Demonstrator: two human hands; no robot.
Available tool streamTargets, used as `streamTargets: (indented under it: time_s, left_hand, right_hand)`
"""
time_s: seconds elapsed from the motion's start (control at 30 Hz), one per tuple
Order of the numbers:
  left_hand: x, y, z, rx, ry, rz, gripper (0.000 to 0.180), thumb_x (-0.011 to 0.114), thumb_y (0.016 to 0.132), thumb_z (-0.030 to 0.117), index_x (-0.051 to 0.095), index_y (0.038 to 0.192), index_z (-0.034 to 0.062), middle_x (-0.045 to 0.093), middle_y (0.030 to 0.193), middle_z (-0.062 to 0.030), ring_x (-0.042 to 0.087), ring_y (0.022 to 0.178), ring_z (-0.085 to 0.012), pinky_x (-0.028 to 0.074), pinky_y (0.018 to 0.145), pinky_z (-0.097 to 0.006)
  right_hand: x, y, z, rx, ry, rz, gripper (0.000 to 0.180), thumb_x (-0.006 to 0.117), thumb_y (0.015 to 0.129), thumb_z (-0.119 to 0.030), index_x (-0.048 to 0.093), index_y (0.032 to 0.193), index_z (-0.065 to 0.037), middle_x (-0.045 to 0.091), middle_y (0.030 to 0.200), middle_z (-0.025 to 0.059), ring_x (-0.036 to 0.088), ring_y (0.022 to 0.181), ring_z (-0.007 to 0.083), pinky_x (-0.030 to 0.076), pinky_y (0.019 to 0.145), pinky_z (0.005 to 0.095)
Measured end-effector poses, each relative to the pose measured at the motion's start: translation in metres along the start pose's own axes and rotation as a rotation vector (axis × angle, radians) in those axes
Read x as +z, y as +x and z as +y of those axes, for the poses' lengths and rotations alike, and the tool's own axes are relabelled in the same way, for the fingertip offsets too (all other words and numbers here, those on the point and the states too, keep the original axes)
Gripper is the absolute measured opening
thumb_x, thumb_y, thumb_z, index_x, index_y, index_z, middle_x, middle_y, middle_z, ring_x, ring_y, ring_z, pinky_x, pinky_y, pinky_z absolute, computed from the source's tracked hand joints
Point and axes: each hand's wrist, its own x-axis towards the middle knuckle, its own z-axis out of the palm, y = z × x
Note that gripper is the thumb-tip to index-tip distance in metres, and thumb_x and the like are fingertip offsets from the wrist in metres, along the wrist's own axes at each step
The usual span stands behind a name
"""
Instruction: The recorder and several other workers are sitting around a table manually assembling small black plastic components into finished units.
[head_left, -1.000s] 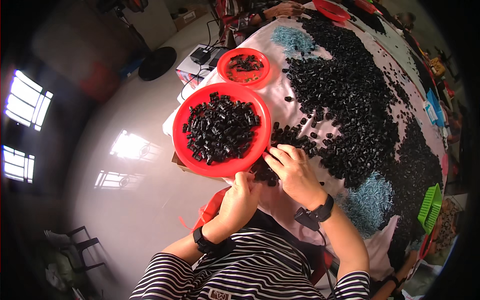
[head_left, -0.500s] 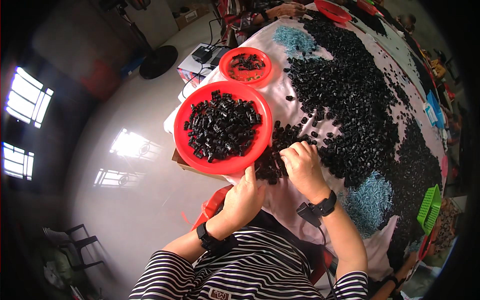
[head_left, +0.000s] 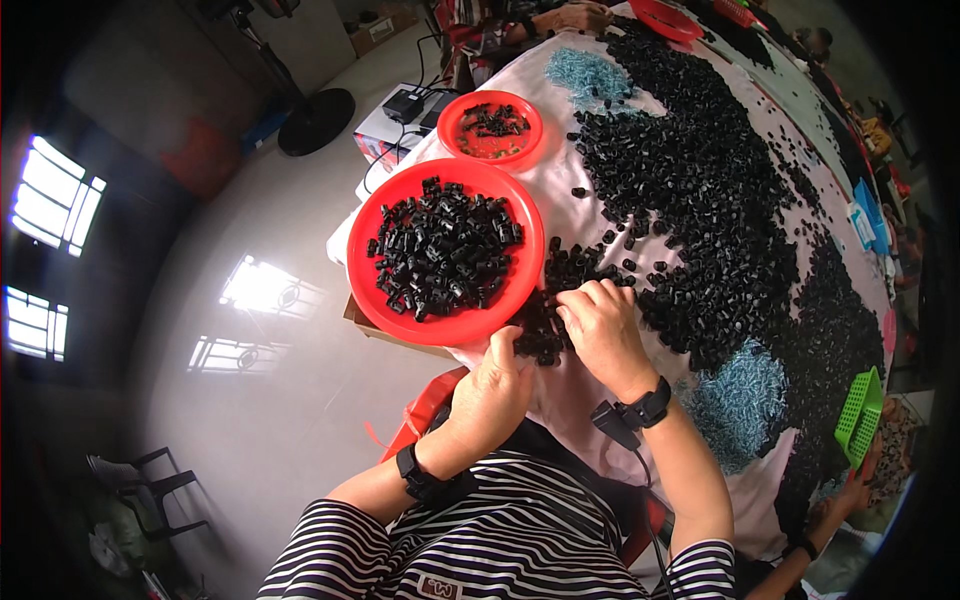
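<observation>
countless black parts (head_left: 700, 190) across pale tablecloth (head_left: 575, 195)

I spot a white box (head_left: 385, 128) at eleven o'clock by the surface's edge — a brown cardboard box (head_left: 378, 31) lies further off at twelve. No screens or signs.

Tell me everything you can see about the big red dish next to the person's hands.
The big red dish is round and shallow, with a raised rim, and looks like glossy plastic. It lies flat at the table's near left edge, partly overhanging the pale cloth. A loose heap of small black parts fills its middle, leaving bare red around the rim. A smaller red dish sits just beyond it. The left hand is below its near rim, the right hand beside it; whether either touches it is unclear.
</observation>
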Motion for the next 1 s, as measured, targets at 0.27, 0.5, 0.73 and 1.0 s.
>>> streamTargets:
  time_s: [0.27, 0.5, 0.73, 1.0]
  left_hand:
    - [-0.006, 0.007, 0.010, 0.072, 0.188, -0.166, 0.047, 0.063, 0.094, 0.017, 0.052, 0.139, 0.0110, 0.066, 0.102, -0.0182, 0.069, 0.080, -0.0382, 0.058, 0.065, -0.046]
    - [-0.007, 0.003, 0.007, 0.070, 0.109, -0.131, 0.048, 0.063, 0.094, 0.016, 0.050, 0.140, 0.0081, 0.065, 0.104, -0.0201, 0.069, 0.084, -0.0398, 0.058, 0.070, -0.048]
    - [-0.002, 0.004, -0.002, 0.122, 0.086, -0.108, 0.050, 0.063, 0.093, 0.015, 0.049, 0.141, 0.0070, 0.065, 0.105, -0.0202, 0.068, 0.086, -0.0399, 0.058, 0.072, -0.047]
    - [-0.007, 0.002, 0.001, 0.123, 0.087, -0.121, 0.050, 0.063, 0.093, 0.012, 0.050, 0.142, 0.0088, 0.063, 0.099, -0.0185, 0.067, 0.082, -0.0377, 0.057, 0.070, -0.046]
  right_hand:
    - [0.004, 0.001, 0.002, 0.049, 0.021, 0.001, 0.013, 0.077, 0.084, -0.015, 0.065, 0.088, -0.013, 0.062, 0.089, 0.0013, 0.059, 0.091, 0.0241, 0.039, 0.083, 0.0407]
    - [-0.016, -0.009, 0.014, 0.275, 0.337, 0.000, 0.022, 0.074, 0.079, -0.004, 0.062, 0.096, -0.012, 0.066, 0.081, -0.0017, 0.064, 0.078, 0.0203, 0.039, 0.081, 0.0395]
    - [-0.019, -0.022, -0.006, 0.037, 0.153, 0.050, 0.016, 0.072, 0.081, -0.004, 0.070, 0.094, -0.013, 0.063, 0.086, -0.0006, 0.063, 0.080, 0.0187, 0.038, 0.084, 0.0383]
    - [-0.014, -0.021, -0.017, -0.051, -0.099, -0.090, 0.012, 0.075, 0.083, -0.011, 0.066, 0.091, -0.009, 0.058, 0.087, 0.0042, 0.061, 0.084, 0.0209, 0.037, 0.086, 0.0400]
